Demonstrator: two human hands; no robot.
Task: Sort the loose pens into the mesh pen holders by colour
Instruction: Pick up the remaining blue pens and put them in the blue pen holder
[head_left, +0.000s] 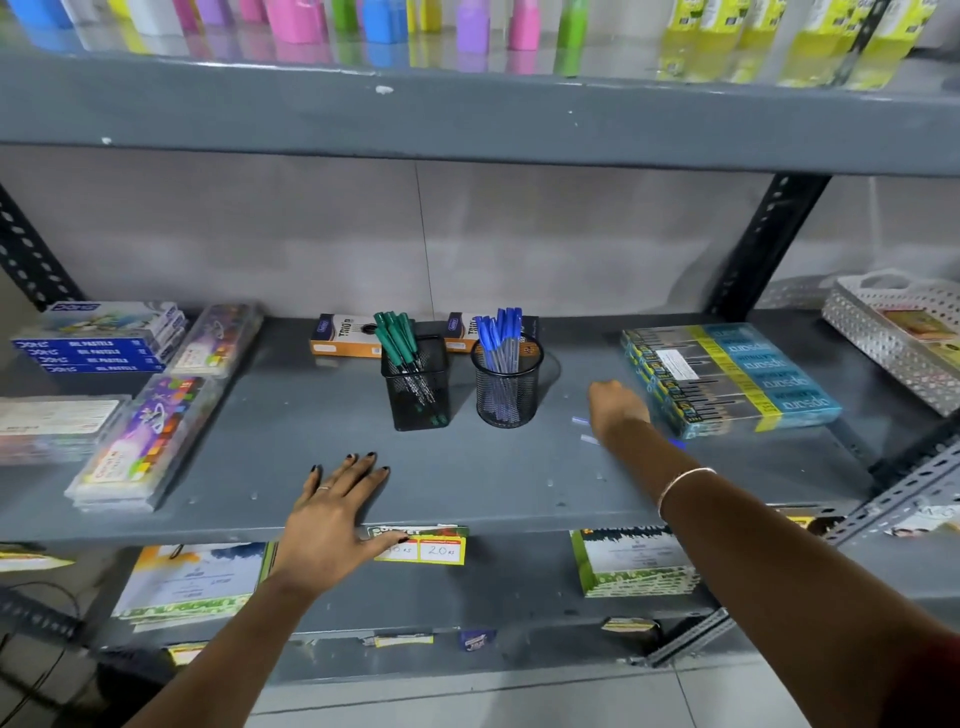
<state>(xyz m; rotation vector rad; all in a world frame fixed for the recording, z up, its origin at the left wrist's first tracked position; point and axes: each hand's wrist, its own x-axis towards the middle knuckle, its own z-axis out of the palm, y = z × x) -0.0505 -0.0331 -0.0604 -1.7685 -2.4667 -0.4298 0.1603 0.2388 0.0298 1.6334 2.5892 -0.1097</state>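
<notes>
Two black mesh pen holders stand mid-shelf. The square holder (415, 387) on the left has several green pens (397, 338) in it. Several blue pens (500, 332) fill the round holder (506, 389) to its right. My right hand (618, 408) is on the shelf to the right of the round holder, fingers curled over blurred loose pens (584, 428) whose pale ends stick out to the left and a blue end to the right. My left hand (332, 512) lies flat with fingers spread on the shelf's front edge, holding nothing.
Blue and yellow pencil boxes (727, 376) lie right of my right hand. A white perforated basket (893, 338) sits far right. Oil pastel boxes (98, 340) and colour sets (150, 441) fill the left. Two orange boxes (343, 338) stand behind the holders. Bottles line the upper shelf.
</notes>
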